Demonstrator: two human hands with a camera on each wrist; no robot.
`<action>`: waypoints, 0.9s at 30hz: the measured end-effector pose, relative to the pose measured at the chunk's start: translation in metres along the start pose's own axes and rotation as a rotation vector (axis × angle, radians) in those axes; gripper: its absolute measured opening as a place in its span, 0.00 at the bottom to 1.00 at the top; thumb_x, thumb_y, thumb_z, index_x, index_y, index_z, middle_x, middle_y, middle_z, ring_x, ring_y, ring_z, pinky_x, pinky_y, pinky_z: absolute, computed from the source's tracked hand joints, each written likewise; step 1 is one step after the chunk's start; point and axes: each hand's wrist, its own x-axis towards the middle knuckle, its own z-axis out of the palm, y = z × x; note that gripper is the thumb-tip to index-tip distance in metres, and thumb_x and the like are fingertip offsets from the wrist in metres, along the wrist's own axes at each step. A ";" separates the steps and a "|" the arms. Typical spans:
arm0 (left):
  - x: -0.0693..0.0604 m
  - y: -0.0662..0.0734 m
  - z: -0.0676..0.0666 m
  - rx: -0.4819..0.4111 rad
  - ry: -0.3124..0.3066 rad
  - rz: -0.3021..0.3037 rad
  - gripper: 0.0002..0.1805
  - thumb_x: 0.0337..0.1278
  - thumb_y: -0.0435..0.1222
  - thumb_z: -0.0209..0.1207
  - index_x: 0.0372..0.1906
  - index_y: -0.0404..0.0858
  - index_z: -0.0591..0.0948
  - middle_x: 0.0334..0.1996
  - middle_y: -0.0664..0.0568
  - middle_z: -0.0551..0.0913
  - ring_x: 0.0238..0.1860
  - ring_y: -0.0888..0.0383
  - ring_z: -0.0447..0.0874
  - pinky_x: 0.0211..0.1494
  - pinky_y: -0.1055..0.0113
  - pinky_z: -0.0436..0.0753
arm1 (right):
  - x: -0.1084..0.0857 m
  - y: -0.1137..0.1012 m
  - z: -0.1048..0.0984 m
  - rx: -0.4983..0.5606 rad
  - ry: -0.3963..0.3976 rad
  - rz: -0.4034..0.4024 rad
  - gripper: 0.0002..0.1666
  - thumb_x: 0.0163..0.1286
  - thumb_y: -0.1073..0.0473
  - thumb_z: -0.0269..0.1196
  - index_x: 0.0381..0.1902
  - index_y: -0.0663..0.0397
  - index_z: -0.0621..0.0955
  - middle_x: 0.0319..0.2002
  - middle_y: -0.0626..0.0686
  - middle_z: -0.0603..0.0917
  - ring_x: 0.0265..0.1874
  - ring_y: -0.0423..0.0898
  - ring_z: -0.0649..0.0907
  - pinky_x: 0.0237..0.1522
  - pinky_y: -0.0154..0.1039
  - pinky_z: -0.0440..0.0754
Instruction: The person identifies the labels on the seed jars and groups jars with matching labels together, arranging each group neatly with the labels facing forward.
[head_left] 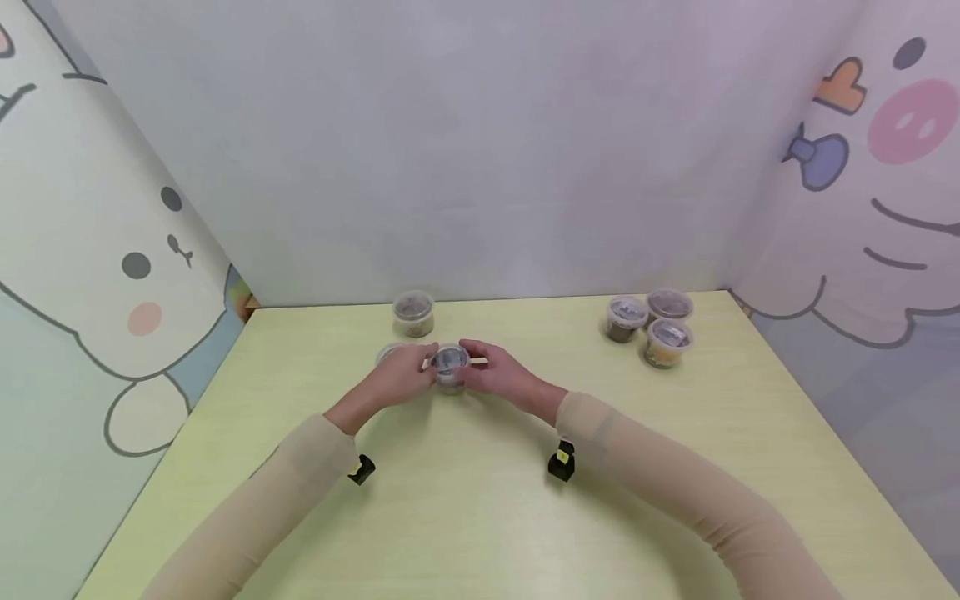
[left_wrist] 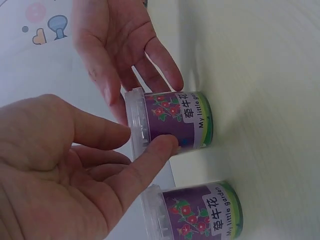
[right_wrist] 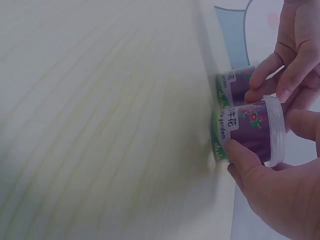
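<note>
Nearest, pale sleeves (head_left: 667, 475) extend over the yellow tabletop (head_left: 465, 525), a small black device (head_left: 561, 462) at each wrist. Farther out, the left hand (head_left: 399, 374) and the right hand (head_left: 504, 376) hold one lidded tub (head_left: 451, 364) from opposite sides, each pinching its wall between thumb and fingers. That tub stands upright, slightly left of centre, its purple, flower-printed label (right_wrist: 250, 131) showing in both wrist views; whether its base bears on the surface or hangs just above it, I cannot tell. Just beside it, partly hidden by the left hand in the head view, is a second tub (left_wrist: 195, 215) with a matching label. The step in hand looks like setting the held tub alongside its twin, or squaring the two up. The next move, I judge, calls for seating the base level, then easing both hands apart evenly so that the left hand does not nudge the neighbour. Beyond, a rear tub (head_left: 414, 313) sits near the table's back edge; off to the right, three more tubs (head_left: 667, 343) cluster close together, and a pale backdrop (head_left: 480, 167) rises behind everything.
</note>
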 end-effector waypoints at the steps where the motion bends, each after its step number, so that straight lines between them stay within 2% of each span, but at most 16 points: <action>1: -0.001 -0.001 0.000 0.004 0.004 0.003 0.29 0.67 0.29 0.55 0.70 0.21 0.67 0.51 0.30 0.81 0.24 0.59 0.68 0.33 0.64 0.72 | 0.002 0.001 0.001 -0.010 0.005 -0.006 0.39 0.75 0.59 0.63 0.77 0.61 0.62 0.68 0.60 0.71 0.64 0.57 0.77 0.57 0.42 0.81; 2: -0.001 -0.001 0.001 0.001 0.007 0.004 0.30 0.67 0.28 0.55 0.71 0.21 0.66 0.47 0.31 0.82 0.23 0.59 0.67 0.32 0.64 0.72 | 0.003 0.001 0.003 -0.024 0.012 -0.011 0.38 0.75 0.59 0.62 0.77 0.61 0.63 0.67 0.61 0.72 0.63 0.57 0.77 0.56 0.42 0.82; 3: -0.002 -0.002 0.001 -0.002 0.014 0.007 0.30 0.67 0.28 0.55 0.71 0.21 0.66 0.47 0.31 0.82 0.22 0.58 0.66 0.32 0.63 0.73 | 0.004 0.001 0.004 -0.041 0.020 -0.015 0.37 0.76 0.58 0.62 0.77 0.62 0.63 0.67 0.61 0.72 0.62 0.56 0.78 0.56 0.42 0.82; 5: -0.002 -0.003 0.002 0.003 0.036 0.023 0.29 0.65 0.26 0.55 0.70 0.20 0.66 0.47 0.30 0.81 0.26 0.55 0.72 0.36 0.60 0.76 | 0.005 0.000 0.006 -0.076 0.033 -0.034 0.35 0.76 0.59 0.62 0.75 0.64 0.64 0.65 0.62 0.74 0.60 0.57 0.80 0.54 0.45 0.83; 7: -0.003 -0.004 0.002 0.007 0.068 0.043 0.28 0.64 0.25 0.54 0.68 0.19 0.69 0.56 0.29 0.79 0.39 0.49 0.81 0.47 0.55 0.81 | 0.005 -0.003 0.008 -0.098 0.041 -0.043 0.34 0.76 0.59 0.62 0.75 0.64 0.65 0.64 0.62 0.75 0.59 0.58 0.80 0.55 0.47 0.83; 8: -0.002 -0.005 0.002 0.007 0.081 0.050 0.26 0.63 0.24 0.54 0.66 0.19 0.71 0.60 0.29 0.78 0.47 0.46 0.82 0.54 0.51 0.80 | 0.006 -0.004 0.008 -0.108 0.045 -0.045 0.34 0.76 0.59 0.62 0.75 0.64 0.66 0.63 0.62 0.75 0.59 0.58 0.81 0.55 0.48 0.83; 10: -0.002 -0.005 0.002 0.016 0.098 0.059 0.25 0.62 0.23 0.54 0.64 0.19 0.73 0.62 0.29 0.76 0.61 0.40 0.77 0.64 0.47 0.75 | 0.006 -0.005 0.008 -0.121 0.048 -0.051 0.34 0.76 0.59 0.62 0.74 0.64 0.67 0.62 0.62 0.75 0.58 0.58 0.81 0.54 0.49 0.83; 11: -0.001 -0.005 0.002 0.014 0.100 0.055 0.24 0.62 0.23 0.54 0.64 0.20 0.74 0.62 0.29 0.76 0.64 0.39 0.75 0.67 0.45 0.73 | 0.007 -0.005 0.008 -0.131 0.050 -0.054 0.33 0.76 0.59 0.62 0.74 0.64 0.67 0.62 0.62 0.76 0.58 0.58 0.81 0.53 0.49 0.84; 18: 0.002 -0.002 0.004 -0.014 0.094 0.027 0.26 0.58 0.23 0.53 0.64 0.21 0.74 0.62 0.30 0.76 0.66 0.37 0.73 0.67 0.44 0.72 | 0.007 -0.007 0.005 -0.172 0.069 -0.043 0.31 0.75 0.59 0.63 0.72 0.64 0.69 0.60 0.61 0.77 0.57 0.57 0.82 0.51 0.42 0.84; 27: 0.004 -0.005 0.008 -0.008 0.097 0.020 0.27 0.56 0.22 0.55 0.63 0.21 0.75 0.61 0.30 0.77 0.65 0.37 0.74 0.66 0.44 0.74 | 0.003 -0.008 0.008 -0.179 0.056 -0.049 0.30 0.77 0.60 0.61 0.72 0.65 0.69 0.61 0.62 0.77 0.58 0.58 0.81 0.51 0.40 0.84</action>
